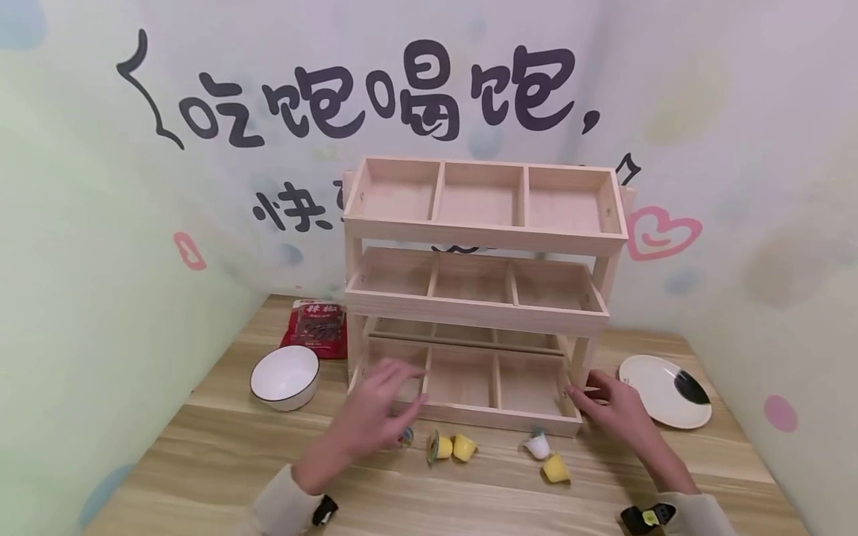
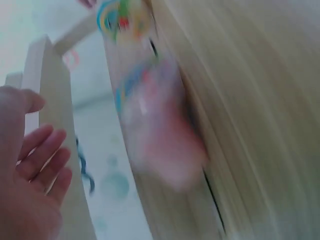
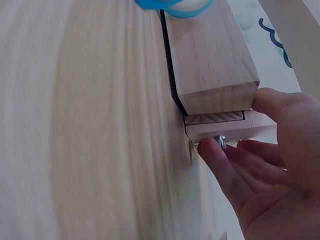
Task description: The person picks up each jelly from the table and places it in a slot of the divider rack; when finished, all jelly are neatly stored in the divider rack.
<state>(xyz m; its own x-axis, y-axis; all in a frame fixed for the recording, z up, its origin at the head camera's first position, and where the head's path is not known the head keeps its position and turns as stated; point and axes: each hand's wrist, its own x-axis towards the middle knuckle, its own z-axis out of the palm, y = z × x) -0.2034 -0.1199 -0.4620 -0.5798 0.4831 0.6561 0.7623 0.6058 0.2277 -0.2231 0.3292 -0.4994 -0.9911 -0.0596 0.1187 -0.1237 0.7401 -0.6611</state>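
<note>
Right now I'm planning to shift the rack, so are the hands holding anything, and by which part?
The right hand grips the wooden rack by the right end of its bottom tray; the left hand holds nothing visible.

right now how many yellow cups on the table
3 before the rack: left yellow cup, middle yellow cup beside it, and right yellow cup near the white cup. The left hand may hide more.
</note>
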